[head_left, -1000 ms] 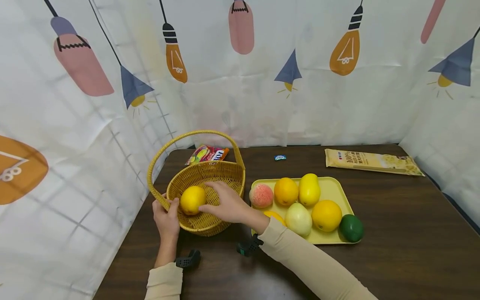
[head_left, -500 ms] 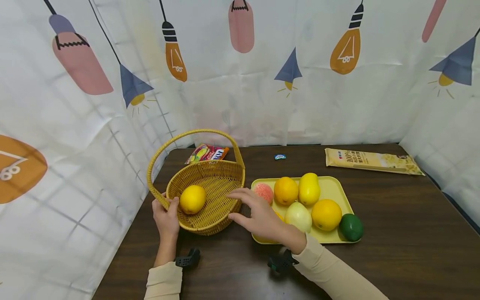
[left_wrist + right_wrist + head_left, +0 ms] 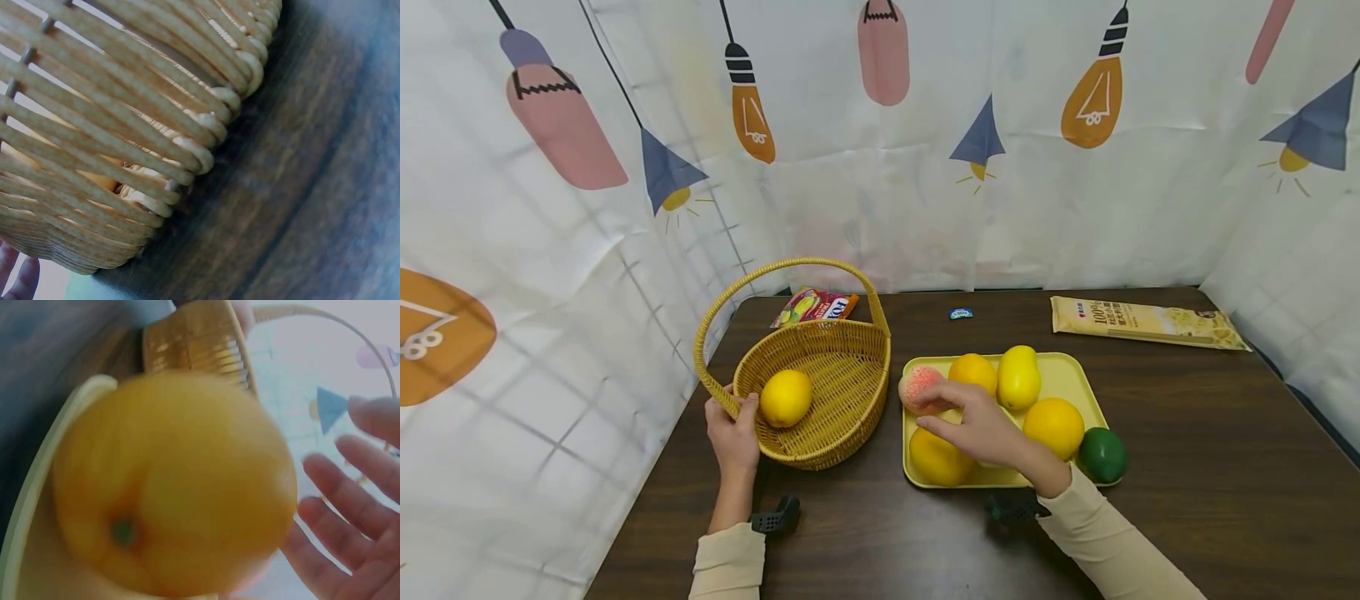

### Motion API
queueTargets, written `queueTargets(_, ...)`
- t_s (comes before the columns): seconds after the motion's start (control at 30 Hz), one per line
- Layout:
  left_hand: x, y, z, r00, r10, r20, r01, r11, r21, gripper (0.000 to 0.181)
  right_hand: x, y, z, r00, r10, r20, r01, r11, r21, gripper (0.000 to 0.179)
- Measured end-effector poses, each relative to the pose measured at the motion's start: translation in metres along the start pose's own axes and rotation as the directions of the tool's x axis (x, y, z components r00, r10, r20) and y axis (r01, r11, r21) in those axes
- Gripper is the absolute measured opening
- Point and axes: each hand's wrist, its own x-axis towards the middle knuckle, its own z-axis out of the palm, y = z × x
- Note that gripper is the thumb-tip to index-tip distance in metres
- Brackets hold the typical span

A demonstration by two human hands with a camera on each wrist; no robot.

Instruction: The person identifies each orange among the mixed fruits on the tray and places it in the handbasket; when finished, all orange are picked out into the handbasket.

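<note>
My left hand (image 3: pixel 732 435) grips the wicker basket (image 3: pixel 853 429) at the left rim, by the foot of its arched handle. A lemon-yellow fruit (image 3: pixel 786 398) lies inside, toward the left. In the left wrist view the woven wall (image 3: pixel 94 125) fills much of the picture, with a few fingertips at the lower left. My right hand (image 3: pixel 981 423) hovers over the yellow tray (image 3: pixel 1071 379), fingers spread and holding nothing. Beneath and beside it are a peach (image 3: pixel 916 387) and a large orange (image 3: pixel 936 458), which looms close in the right wrist view. A pale pear is mostly hidden under the hand.
Also on the tray are another orange (image 3: pixel 973 371), a yellow mango-like fruit (image 3: pixel 1018 379), a round orange fruit (image 3: pixel 1052 427) and a dark green fruit (image 3: pixel 1102 456). Behind lie a pink candy bag (image 3: pixel 816 307), a small blue packet (image 3: pixel 960 314) and a long noodle package (image 3: pixel 1146 323).
My right hand has left the basket, where the yellow fruit stays, and moved right to above the tray. The left hand keeps its grip on the basket.
</note>
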Motion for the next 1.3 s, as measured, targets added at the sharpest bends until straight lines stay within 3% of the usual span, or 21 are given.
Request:
queueTargets(0.4,0.0,-0.002,0.0,1.0,0.008,0.005,-0.008,1.0,-0.006,0.026,-0.011,0.02,-0.013,0.993,0.024,0.119,-0.034,0.996,0.085,0.04)
queueTargets(0.7,0.005,-0.008,0.0,1.0,-0.003,0.017,0.003,0.999,-0.041,0.025,-0.012,0.022,-0.013,0.981,-0.005,0.193,0.025,0.995,-0.102,0.055)
queueTargets(0.9,0.004,-0.004,0.0,1.0,0.002,0.02,-0.001,1.0,-0.021,0.025,-0.012,0.02,-0.015,0.973,0.002,0.233,0.03,0.99,-0.137,0.069)
queueTargets(1.3,0.002,-0.001,-0.002,0.999,-0.018,0.029,0.018,1.0,0.002,0.023,-0.014,0.017,-0.015,0.945,-0.025,0.326,0.117,0.957,-0.266,0.062)
